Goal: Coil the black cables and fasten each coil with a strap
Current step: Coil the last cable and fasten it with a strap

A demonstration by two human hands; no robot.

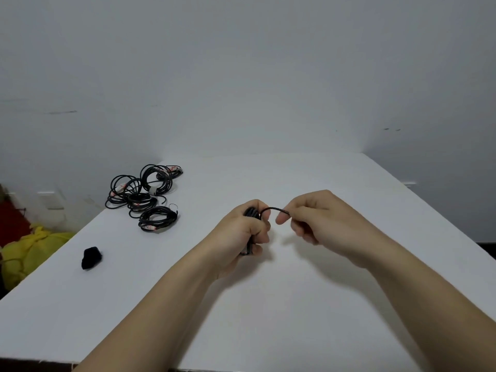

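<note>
We log both forearms reaching in over a white table (295, 304). Landmark for these notes: the black cable coil (251, 211).

Left hand (241, 232): fist clenched round the cable coil, holding it upright. We see only the coil's top loops above the knuckles and a sliver below the little finger; the fingers hide the rest. We cannot tell whether the coil's lower edge touches the table.

Right hand (316, 221): just right of the coil, thumb and forefinger pinching the free end (273, 209) of the same cable. That end leaves the top of the coil in a short arch and runs straight into the pinch. The other fingers are curled under, holding nothing that we can see.

Well to the left of the coil and farther from us: a heap of coiled cables (142, 194) on the table, loops overlapping, several bound with pale wraps bearing red marks.

Left of the coil and nearer to us: a small black lump (91, 258) lying alone on the table; we cannot tell what it is.

Far left of the coil, past the table's edge: a yellow bundle (35, 248).

Behind the coil: a plain grey wall (255, 76)
</note>
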